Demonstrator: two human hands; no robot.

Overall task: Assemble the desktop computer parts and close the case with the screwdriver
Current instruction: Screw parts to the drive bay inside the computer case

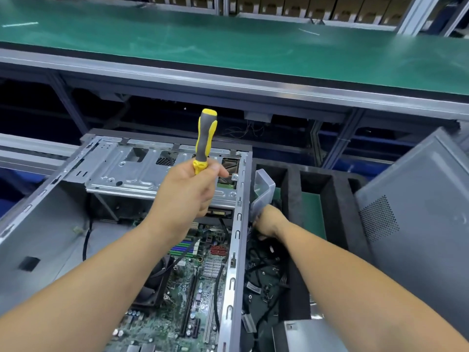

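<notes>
An open desktop case point(237, 262) lies on its side, showing the motherboard point(175, 295) and a metal drive cage point(132, 171). My left hand point(190, 189) grips a yellow and grey screwdriver point(206, 138) by its lower end, handle pointing up, above the drive cage. My right hand point(266, 222) reaches down just right of the case wall, beside a clear plastic box point(262, 194) with its lid raised. Its fingers are hidden behind the wrist. The grey side panel point(416, 214) leans at the right.
A black foam tray point(337, 199) with compartments sits right of the case, holding cables and small parts point(264, 278). A silver metal unit point(304, 334) lies at the bottom right. A green conveyor belt point(228, 41) with a metal rail runs across the back.
</notes>
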